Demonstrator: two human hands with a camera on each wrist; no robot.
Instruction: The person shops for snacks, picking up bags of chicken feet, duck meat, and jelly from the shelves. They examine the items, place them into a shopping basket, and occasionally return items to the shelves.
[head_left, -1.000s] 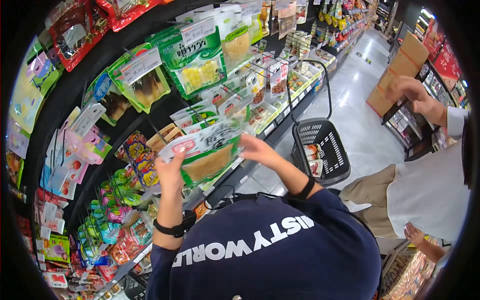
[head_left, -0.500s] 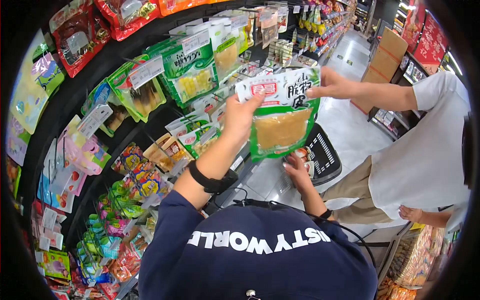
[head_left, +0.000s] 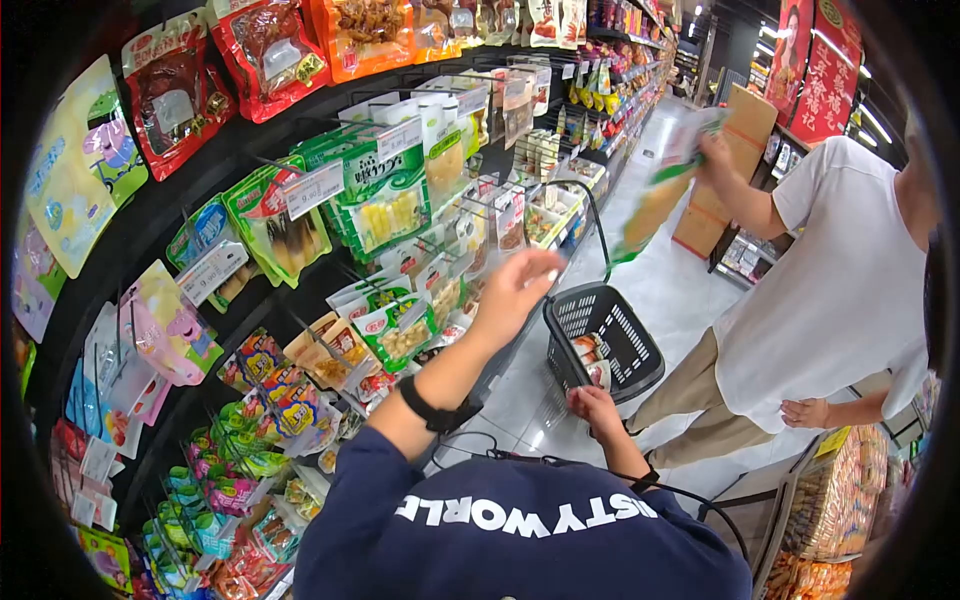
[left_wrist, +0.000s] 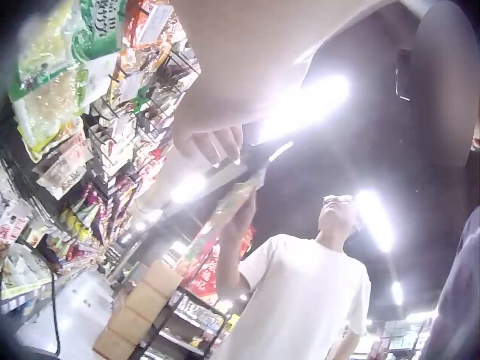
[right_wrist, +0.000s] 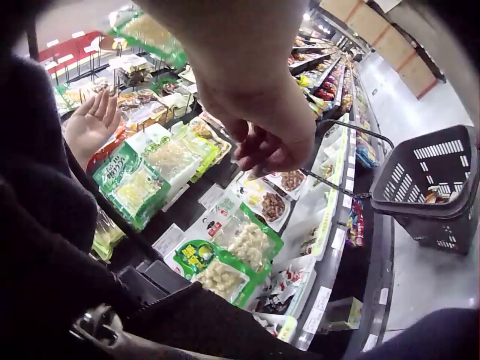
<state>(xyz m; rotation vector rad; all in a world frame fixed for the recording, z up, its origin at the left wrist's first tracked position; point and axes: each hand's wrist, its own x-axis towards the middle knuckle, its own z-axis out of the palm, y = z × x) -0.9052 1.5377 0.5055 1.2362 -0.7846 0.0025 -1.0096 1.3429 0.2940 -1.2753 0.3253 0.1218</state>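
My left hand (head_left: 515,290) is raised before the hanging snack packets, its fingers relaxed and nothing in them; the right wrist view shows its palm spread. Lower down, my right hand (head_left: 597,408) hangs loosely curled, overlapping the near rim of a black shopping basket (head_left: 640,372) in the head view. In the right wrist view that hand (right_wrist: 259,124) holds nothing, and the basket stands apart from it. A green and white flat food packet (head_left: 660,195) is gripped by a person in a white shirt, over the aisle to the right.
Packets hang on hooks along the curved shelf at left, among them green bags with yellow pieces (head_left: 380,210) and red bags (head_left: 268,55). A few packs (head_left: 590,355) lie in the basket. Stacked cartons (head_left: 740,125) stand farther down the aisle, and a display of packaged goods (head_left: 835,495) is at lower right.
My left hand has let go of the packet, which the other person has taken to the right. My right hand let go earlier and dropped beside the basket.
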